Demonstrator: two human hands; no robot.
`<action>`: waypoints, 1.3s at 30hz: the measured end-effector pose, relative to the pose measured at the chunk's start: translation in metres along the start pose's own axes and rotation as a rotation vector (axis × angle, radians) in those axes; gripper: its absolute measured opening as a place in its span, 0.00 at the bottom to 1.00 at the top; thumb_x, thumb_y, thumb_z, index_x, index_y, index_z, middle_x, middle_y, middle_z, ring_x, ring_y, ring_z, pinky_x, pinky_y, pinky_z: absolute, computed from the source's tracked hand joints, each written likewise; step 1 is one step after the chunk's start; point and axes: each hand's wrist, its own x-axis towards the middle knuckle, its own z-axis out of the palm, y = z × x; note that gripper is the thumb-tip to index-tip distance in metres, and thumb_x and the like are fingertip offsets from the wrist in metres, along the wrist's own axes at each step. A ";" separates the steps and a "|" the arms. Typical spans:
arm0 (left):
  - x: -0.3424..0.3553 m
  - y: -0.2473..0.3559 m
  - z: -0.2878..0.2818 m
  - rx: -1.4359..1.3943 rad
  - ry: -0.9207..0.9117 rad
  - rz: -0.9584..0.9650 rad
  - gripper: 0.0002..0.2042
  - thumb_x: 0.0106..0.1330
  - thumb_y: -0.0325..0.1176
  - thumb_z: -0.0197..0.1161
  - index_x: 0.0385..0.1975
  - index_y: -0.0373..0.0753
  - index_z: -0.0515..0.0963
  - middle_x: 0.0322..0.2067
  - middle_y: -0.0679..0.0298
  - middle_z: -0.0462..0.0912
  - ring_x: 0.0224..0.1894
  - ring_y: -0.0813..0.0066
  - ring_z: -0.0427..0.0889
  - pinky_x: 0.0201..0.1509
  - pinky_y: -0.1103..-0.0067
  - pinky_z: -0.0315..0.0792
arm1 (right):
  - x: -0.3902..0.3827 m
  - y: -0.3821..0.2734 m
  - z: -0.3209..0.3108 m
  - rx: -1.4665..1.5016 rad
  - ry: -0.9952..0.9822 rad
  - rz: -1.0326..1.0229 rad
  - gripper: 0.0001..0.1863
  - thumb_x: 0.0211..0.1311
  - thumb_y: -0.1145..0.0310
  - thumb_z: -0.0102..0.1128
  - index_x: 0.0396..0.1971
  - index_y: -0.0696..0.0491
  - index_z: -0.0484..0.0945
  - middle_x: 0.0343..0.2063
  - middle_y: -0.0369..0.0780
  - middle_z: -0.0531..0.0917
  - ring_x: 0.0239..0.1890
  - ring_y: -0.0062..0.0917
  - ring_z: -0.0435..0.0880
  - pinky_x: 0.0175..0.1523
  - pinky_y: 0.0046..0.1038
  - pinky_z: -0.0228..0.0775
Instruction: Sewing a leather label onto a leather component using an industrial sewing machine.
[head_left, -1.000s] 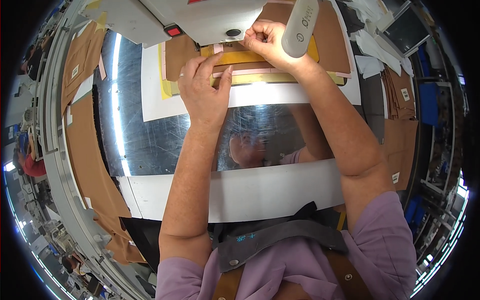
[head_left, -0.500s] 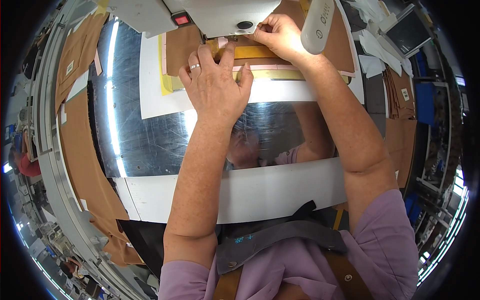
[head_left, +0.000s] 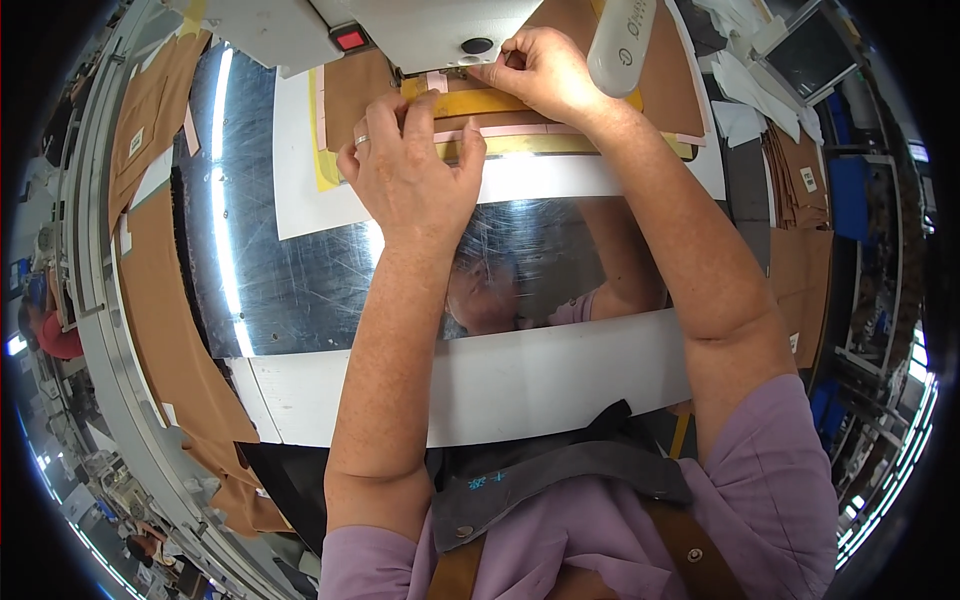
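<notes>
A brown sheet piece (head_left: 662,88) with pink strips along its edges lies under a white machine head (head_left: 430,35), which looks like a sewing machine. A yellow strip (head_left: 480,103) runs across it. My left hand (head_left: 405,185), with a ring on one finger, rests with fingers spread at the left end of that strip. Close to the machine's lower edge, my right hand (head_left: 550,80) pinches with thumb and forefinger at the brown piece. What sits between those fingertips is too small to make out.
A white sheet (head_left: 300,190) lies beneath the work on a shiny metal plate (head_left: 290,290). Brown pieces (head_left: 160,290) are stacked at the left, and more brown pieces (head_left: 800,200) at the right. A light grey rounded bar (head_left: 622,50) hangs beside my right hand.
My left hand has slid a little to the left and slightly toward me, its fingers backing off from under the machine head. The right hand keeps its pinch; the view has shifted slightly.
</notes>
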 end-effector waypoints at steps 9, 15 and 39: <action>-0.003 -0.006 0.002 -0.045 0.020 -0.051 0.18 0.59 0.40 0.71 0.47 0.39 0.83 0.51 0.62 0.75 0.55 0.64 0.76 0.58 0.57 0.61 | -0.008 -0.019 -0.005 -0.297 -0.024 -0.010 0.12 0.66 0.62 0.68 0.33 0.57 0.83 0.25 0.35 0.82 0.29 0.19 0.79 0.39 0.25 0.74; -0.003 -0.007 0.001 -0.052 -0.003 -0.095 0.17 0.60 0.39 0.71 0.49 0.45 0.83 0.52 0.64 0.77 0.57 0.65 0.76 0.62 0.59 0.61 | -0.009 -0.014 0.000 -0.209 0.009 -0.033 0.15 0.64 0.60 0.71 0.32 0.59 0.84 0.22 0.37 0.81 0.26 0.19 0.79 0.34 0.26 0.73; -0.002 -0.007 0.002 -0.054 -0.006 -0.097 0.17 0.60 0.39 0.71 0.48 0.45 0.83 0.53 0.61 0.76 0.58 0.62 0.76 0.62 0.60 0.63 | -0.009 -0.005 0.004 -0.296 0.108 -0.204 0.15 0.65 0.60 0.71 0.33 0.60 0.86 0.20 0.39 0.82 0.22 0.19 0.77 0.29 0.26 0.71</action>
